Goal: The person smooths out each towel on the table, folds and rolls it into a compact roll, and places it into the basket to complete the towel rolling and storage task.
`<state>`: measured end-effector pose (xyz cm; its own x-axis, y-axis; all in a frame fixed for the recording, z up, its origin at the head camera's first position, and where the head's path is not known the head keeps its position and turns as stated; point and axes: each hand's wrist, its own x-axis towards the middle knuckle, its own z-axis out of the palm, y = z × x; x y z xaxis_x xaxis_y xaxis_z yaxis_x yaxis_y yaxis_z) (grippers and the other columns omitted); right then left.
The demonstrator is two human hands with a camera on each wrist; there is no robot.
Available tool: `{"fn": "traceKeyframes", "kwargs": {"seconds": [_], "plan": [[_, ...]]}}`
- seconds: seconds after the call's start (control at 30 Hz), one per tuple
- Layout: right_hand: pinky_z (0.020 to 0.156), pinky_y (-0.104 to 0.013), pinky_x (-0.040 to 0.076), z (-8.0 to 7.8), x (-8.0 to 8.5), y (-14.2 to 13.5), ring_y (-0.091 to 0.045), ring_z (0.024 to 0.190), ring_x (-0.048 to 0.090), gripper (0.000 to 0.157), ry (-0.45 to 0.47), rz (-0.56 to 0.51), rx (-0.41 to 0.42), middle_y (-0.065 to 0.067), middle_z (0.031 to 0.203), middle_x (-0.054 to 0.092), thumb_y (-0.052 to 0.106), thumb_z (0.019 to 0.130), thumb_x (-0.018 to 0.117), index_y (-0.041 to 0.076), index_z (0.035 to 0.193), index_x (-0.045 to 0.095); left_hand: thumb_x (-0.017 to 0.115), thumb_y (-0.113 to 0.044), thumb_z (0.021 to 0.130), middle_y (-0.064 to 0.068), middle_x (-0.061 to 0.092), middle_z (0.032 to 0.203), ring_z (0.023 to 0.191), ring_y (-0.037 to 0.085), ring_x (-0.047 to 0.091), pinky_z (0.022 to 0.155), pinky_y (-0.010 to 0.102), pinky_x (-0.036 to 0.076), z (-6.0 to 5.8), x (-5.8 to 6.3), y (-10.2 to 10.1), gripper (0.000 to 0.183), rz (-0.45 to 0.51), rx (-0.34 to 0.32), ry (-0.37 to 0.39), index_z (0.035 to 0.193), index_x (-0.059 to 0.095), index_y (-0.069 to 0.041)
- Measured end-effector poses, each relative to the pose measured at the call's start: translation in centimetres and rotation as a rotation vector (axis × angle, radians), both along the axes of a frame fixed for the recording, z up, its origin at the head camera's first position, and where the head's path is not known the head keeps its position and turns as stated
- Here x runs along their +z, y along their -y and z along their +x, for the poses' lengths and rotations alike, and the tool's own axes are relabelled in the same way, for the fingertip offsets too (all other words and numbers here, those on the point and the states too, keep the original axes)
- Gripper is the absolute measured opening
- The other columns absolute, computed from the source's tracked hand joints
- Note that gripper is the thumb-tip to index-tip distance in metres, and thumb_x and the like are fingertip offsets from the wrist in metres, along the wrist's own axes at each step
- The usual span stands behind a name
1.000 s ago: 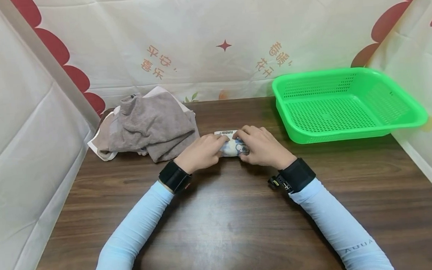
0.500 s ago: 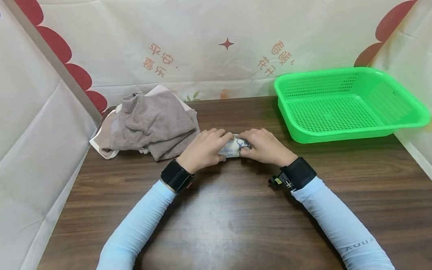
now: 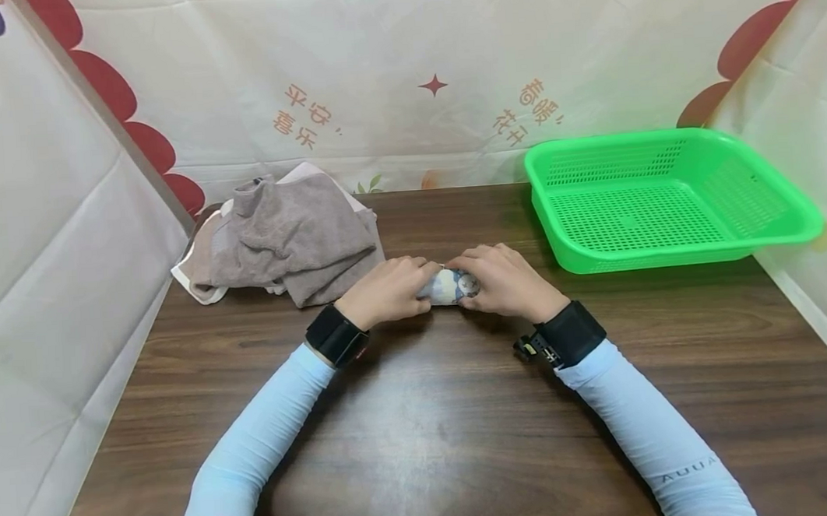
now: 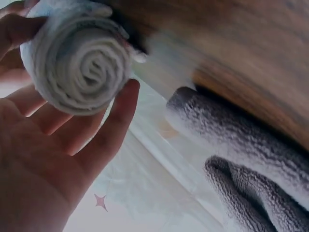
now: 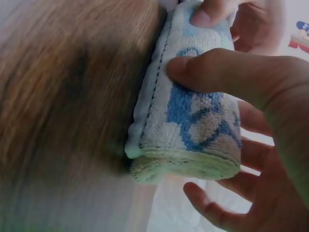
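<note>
On the near side of the towel point(image 3: 446, 289), two pale blue sleeves point(image 3: 255, 445) reach in over the brown bench point(image 3: 423, 444). The towel itself lies on the bench in a tight little roll, its spiral end facing left. The left hand point(image 3: 390, 290) pinches its left end and the right hand point(image 3: 506, 283) its right, each with the thumb on the near side and some fingers round the far side; a few of the right hand's fingers are spread. From here I'd say rolling is the step in hand and close to finished: the stitched hem point(image 5: 154, 87) sits low by the bench and I can see no flat length beyond the coil. The next move, to my mind, calls for even pressure from both hands, so the hem stays tucked and the coil can't slacken. Farther off, left of the towel, grey cloths point(image 3: 293, 241) are heaped; right of it, beyond the right hand, stands a green basket point(image 3: 666, 259).
</note>
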<state>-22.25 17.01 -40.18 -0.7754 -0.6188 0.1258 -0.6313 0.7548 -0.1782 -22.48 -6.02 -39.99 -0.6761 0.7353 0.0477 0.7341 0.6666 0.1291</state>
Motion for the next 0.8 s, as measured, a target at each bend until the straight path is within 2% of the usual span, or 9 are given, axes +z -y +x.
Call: {"fn": "traceKeyframes", "kwargs": {"seconds": [0.13,0.23,0.3,0.37,0.5,0.63,0.8], "plan": [[0.077,-0.042,0.052,-0.2,-0.2,-0.2,-0.020,0.084,0.066,0.048,0.061,-0.059,0.018,-0.003,0.105,0.076,0.025,0.080,0.083,0.013,0.125,0.071,0.082,-0.029,0.090,0.009,0.071,0.115,0.094,0.022,0.070,0.080,0.038,0.058,0.1,-0.1,0.0,0.052,0.004,-0.010,-0.028,0.134,0.061,-0.010],[0.068,-0.035,0.050,-0.3,-0.4,-0.3,-0.016,0.077,0.063,0.046,0.155,-0.132,0.010,0.000,0.099,0.075,0.025,0.081,0.081,0.016,0.125,0.069,0.083,-0.029,0.087,0.008,0.071,0.111,0.091,0.023,0.071,0.077,0.038,0.059,0.2,-0.3,0.0,0.050,-0.007,-0.020,-0.090,0.128,0.061,-0.010],[0.067,-0.033,0.049,-0.4,-0.5,-0.4,-0.016,0.078,0.063,0.047,0.231,-0.197,-0.001,-0.001,0.100,0.074,0.025,0.082,0.080,0.017,0.126,0.065,0.084,-0.029,0.085,0.007,0.071,0.108,0.089,0.024,0.071,0.074,0.039,0.059,0.2,-0.4,0.0,0.048,-0.017,-0.017,-0.137,0.124,0.061,-0.011],[0.070,-0.032,0.051,-0.4,-0.6,-0.6,-0.016,0.081,0.065,0.050,0.333,-0.282,-0.009,-0.004,0.103,0.075,0.022,0.084,0.079,0.015,0.128,0.058,0.086,-0.029,0.083,0.006,0.070,0.106,0.088,0.024,0.070,0.072,0.038,0.058,0.3,-0.5,-0.1,0.047,-0.026,-0.013,-0.178,0.120,0.062,-0.011],[0.074,-0.032,0.056,-0.5,-0.6,-0.7,-0.021,0.088,0.069,0.056,0.597,-0.498,-0.026,-0.016,0.107,0.074,0.013,0.087,0.077,0.010,0.132,0.043,0.086,-0.024,0.080,0.004,0.070,0.104,0.089,0.024,0.070,0.068,0.038,0.056,0.3,-0.5,-0.1,0.045,-0.027,-0.003,-0.290,0.116,0.062,-0.013],[0.074,-0.033,0.059,-0.4,0.1,-0.9,-0.024,0.094,0.071,0.061,0.841,-0.673,-0.050,-0.023,0.113,0.071,0.010,0.090,0.073,0.007,0.137,0.035,0.077,-0.011,0.078,0.004,0.070,0.103,0.088,0.026,0.068,0.066,0.037,0.051,0.4,-0.1,-0.2,0.039,0.027,0.000,-0.425,0.113,0.062,-0.014],[0.075,-0.033,0.060,-0.5,0.8,-1.1,-0.023,0.092,0.073,0.062,1.019,-0.765,-0.116,-0.019,0.111,0.071,0.015,0.093,0.070,0.009,0.142,0.033,0.070,-0.002,0.078,0.003,0.069,0.101,0.088,0.026,0.065,0.068,0.037,0.049,0.5,0.7,-0.2,0.035,0.080,-0.004,-0.556,0.109,0.063,-0.016]]}}
